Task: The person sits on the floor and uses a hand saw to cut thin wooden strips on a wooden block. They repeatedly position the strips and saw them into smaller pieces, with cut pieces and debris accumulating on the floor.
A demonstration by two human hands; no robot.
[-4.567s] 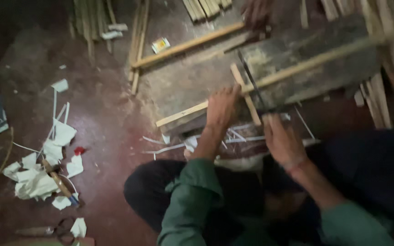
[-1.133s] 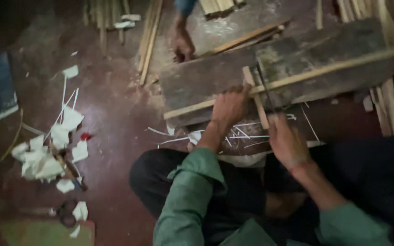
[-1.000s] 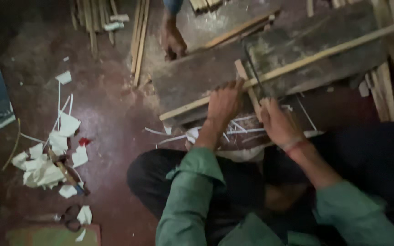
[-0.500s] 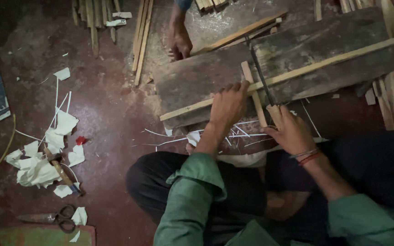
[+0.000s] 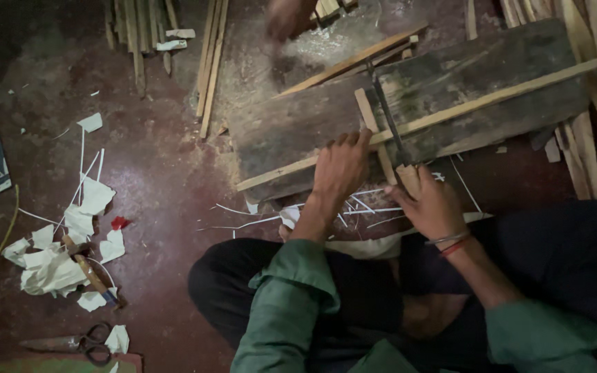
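Head camera view, looking down: a dark wooden board (image 5: pixel 450 103) lies across the far right of the floor, its near edge just beyond the seated person's knees. A long pale strip (image 5: pixel 423 121) runs slantwise over the board from near left to far right, overhanging both ends. Sticks (image 5: pixel 209 62) crowd the floor past the board's far left corner, and more lie at the far right edge. The bare red floor (image 5: pixel 167 186) to the left gives the widest open room, bounded farther left by paper scraps (image 5: pixel 70 235) and, nearer, scissors (image 5: pixel 70 342). No container shows.

The left hand (image 5: pixel 340 169) lies fingers down, flat and spread, pressing the strip against the board. The right hand (image 5: pixel 430 200) is clenched around the handle of a thin dark blade (image 5: pixel 387 114), which stands across the strip. Another person's hand (image 5: pixel 288 17), blurred, hovers at the far edge.
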